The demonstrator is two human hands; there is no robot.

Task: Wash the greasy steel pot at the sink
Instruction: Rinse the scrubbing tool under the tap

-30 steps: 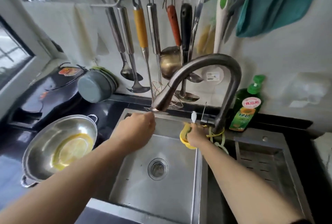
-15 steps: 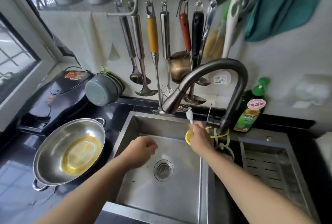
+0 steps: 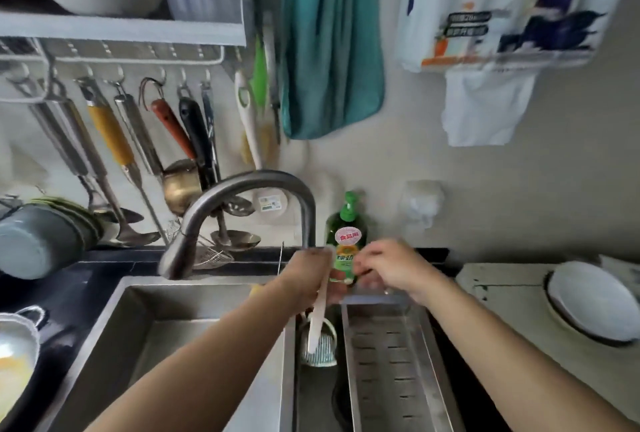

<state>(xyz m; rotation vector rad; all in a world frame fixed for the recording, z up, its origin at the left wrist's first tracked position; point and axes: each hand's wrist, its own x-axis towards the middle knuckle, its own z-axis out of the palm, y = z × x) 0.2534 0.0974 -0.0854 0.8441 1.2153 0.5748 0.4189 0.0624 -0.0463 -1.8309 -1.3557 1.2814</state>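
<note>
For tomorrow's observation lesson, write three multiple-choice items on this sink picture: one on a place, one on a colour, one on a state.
1. Where does the dish soap bottle stand?
A. behind the sink, right of the faucet
B. inside the sink basin
C. on the top shelf

2. What colour is the towel hanging on the wall?
A. red
B. teal
C. yellow

3. What is the left hand doing?
A. lying flat on the counter
B. gripping a white-handled brush
C. lifting the steel pot

Answers:
1 A, the bottle stands at the wall beside the faucet's base.
2 B, the cloth is blue-green.
3 B, its fingers are curled round the handle and the brush head hangs below.
</note>
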